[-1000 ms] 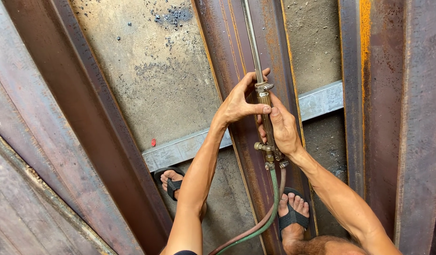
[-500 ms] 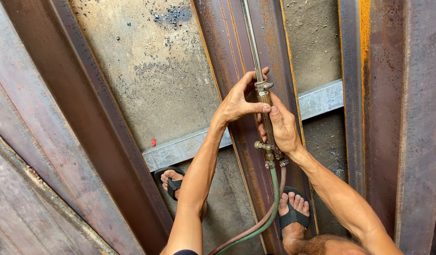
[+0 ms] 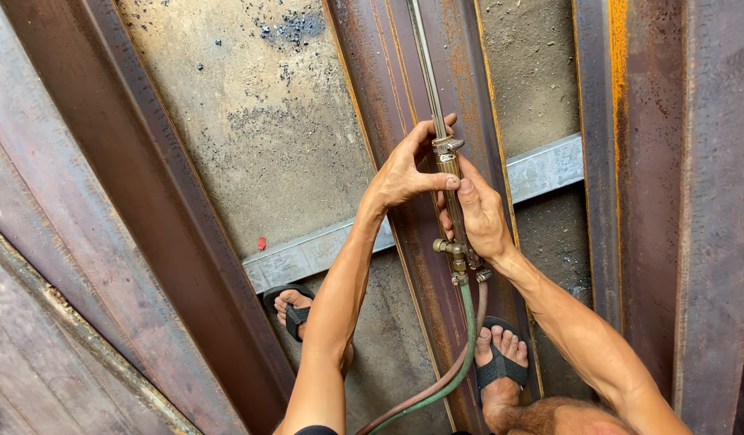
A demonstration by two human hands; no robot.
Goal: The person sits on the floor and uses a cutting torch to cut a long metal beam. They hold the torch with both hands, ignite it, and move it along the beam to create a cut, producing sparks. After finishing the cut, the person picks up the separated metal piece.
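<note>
A long metal cutting torch point(image 3: 427, 76) points away from me along a rusty steel beam point(image 3: 388, 97). My right hand point(image 3: 481, 216) is wrapped around the torch's brass handle. My left hand point(image 3: 406, 171) pinches the knob at the top of the handle with thumb and fingers. Brass valves point(image 3: 453, 254) stick out below my right hand. A green hose point(image 3: 461, 358) and a red hose point(image 3: 424, 391) run down from the valves toward me.
Rusty steel beams lie to the left point(image 3: 146, 217) and right point(image 3: 654, 185) on a concrete floor point(image 3: 251, 121). A grey steel bar point(image 3: 315, 254) crosses under them. My sandalled feet point(image 3: 501, 362) stand beside the middle beam. Black slag specks point(image 3: 287, 28) dot the floor.
</note>
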